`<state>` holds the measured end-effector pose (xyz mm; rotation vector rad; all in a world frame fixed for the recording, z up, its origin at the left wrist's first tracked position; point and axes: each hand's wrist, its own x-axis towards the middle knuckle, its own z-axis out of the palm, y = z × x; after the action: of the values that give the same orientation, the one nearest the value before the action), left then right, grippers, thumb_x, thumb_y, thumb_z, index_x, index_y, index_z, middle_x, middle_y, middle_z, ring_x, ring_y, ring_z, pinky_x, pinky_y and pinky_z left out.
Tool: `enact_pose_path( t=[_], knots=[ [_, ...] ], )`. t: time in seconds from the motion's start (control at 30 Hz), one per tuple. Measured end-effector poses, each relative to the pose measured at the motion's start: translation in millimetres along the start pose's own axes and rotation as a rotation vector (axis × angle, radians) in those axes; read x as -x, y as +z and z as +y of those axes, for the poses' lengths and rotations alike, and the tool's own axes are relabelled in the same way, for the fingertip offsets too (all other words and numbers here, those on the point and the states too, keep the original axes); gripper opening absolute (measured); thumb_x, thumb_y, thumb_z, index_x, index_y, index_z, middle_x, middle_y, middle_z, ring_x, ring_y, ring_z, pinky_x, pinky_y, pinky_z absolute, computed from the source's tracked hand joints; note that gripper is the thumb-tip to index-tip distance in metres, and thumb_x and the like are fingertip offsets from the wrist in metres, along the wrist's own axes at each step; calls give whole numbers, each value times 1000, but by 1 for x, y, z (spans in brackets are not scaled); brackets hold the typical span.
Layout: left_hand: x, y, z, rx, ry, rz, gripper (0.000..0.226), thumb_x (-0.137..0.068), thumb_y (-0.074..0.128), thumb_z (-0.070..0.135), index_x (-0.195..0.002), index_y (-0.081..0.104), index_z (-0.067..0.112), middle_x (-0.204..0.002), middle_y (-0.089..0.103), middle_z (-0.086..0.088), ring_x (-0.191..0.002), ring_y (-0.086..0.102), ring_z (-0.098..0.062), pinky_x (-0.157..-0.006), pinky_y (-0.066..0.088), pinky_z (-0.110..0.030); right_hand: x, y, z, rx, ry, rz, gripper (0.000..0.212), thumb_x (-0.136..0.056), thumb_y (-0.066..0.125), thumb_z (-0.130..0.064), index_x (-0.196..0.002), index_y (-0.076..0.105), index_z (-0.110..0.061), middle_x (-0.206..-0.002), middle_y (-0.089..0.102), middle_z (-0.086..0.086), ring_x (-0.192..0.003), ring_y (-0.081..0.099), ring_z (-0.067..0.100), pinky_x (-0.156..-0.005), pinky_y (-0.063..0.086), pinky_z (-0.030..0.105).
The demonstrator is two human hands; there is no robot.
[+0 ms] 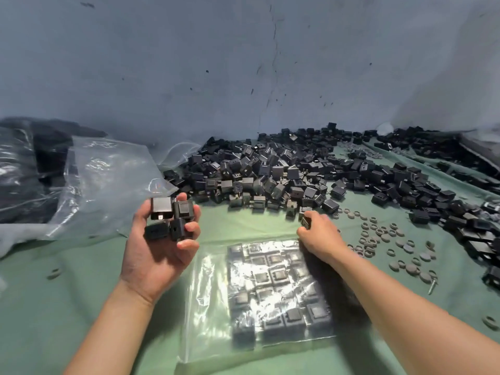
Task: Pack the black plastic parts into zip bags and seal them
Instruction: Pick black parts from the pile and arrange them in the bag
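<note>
My left hand (159, 247) is palm up at centre left, its fingers curled round several black plastic parts (170, 217). My right hand (318, 235) reaches to the near edge of the big pile of black parts (270, 171) and pinches one black part (305, 221) between its fingertips. A clear zip bag (211, 307) lies flat on the green cloth in front of me, between my forearms. It holds rows of black parts (276, 288) laid side by side.
Empty clear bags (108, 180) lie crumpled at the left, beside dark filled bags (21, 169). Several grey rings and caps (389, 239) are scattered at the right. More black parts (433, 196) spread to the far right. A blue-grey wall stands behind.
</note>
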<state>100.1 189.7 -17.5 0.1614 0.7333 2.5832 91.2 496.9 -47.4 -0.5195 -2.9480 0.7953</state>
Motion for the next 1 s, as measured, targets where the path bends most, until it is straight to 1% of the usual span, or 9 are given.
enact_pose_path(
  t=[0.2,0.3,0.37,0.47,0.57,0.7,0.8,0.9,1.0],
  knots=[
    [40,-38,-10,241,75,251,48,-86,67,46,-128,63,22,-132,58,-7,-95,60,-15,-71,55,-20,-3,-12,-13,109,34,42,44,-98,53,-18,-141,43,-15,-126,57,10,-103,61,24,-89,52,42],
    [43,-45,-10,292,143,330,56,-87,66,44,-134,60,15,-129,61,-10,-93,63,-18,-69,57,-25,14,-12,-44,-71,-90,90,47,-99,55,-23,-143,41,-14,-123,55,8,-87,62,14,-66,46,21],
    [41,-45,-8,331,182,357,61,-86,66,42,-138,56,10,-122,65,-15,-93,65,-23,-70,57,-29,34,-6,-81,-223,-269,50,44,-100,54,-28,-141,43,-17,-123,53,3,-94,58,10,-74,46,19],
    [39,-43,-6,343,250,376,55,-78,71,36,-125,61,8,-118,68,-14,-102,65,-29,-75,58,-37,69,14,-143,-367,-517,-18,40,-99,53,-36,-137,46,-23,-117,53,-1,-101,57,13,-92,50,32],
    [41,-42,-8,346,298,392,41,-88,64,42,-115,63,10,-116,69,-7,-108,67,-26,-89,56,-44,101,50,-190,-418,-642,-99,40,-98,55,-36,-135,48,-23,-124,54,4,-109,59,22,-99,47,41],
    [50,-48,-11,172,319,452,45,-92,53,52,-110,71,15,-107,72,-7,-102,71,-21,-92,54,-37,130,98,-207,-193,-745,-108,44,-100,52,-36,-142,45,-25,-137,52,5,-122,49,31,-102,40,43],
    [55,-51,-12,88,321,464,51,-91,49,56,-107,76,16,-116,72,-10,-108,70,-25,-94,55,-37,140,115,-205,-86,-762,-41,44,-103,44,-35,-146,42,-28,-145,46,5,-131,40,31,-104,32,43],
    [56,-48,-13,26,306,419,51,-90,49,61,-90,81,22,-115,73,-9,-106,71,-24,-94,55,-38,143,116,-206,-60,-723,-78,45,-105,38,-36,-149,35,-27,-155,33,14,-141,29,31,-111,25,45],
    [58,-46,-14,20,258,321,50,-90,47,64,-94,79,26,-118,71,-4,-109,69,-19,-97,48,-36,148,112,-209,-75,-710,-118,46,-105,34,-34,-150,33,-25,-161,21,19,-147,19,32,-116,18,46]
  ],
)
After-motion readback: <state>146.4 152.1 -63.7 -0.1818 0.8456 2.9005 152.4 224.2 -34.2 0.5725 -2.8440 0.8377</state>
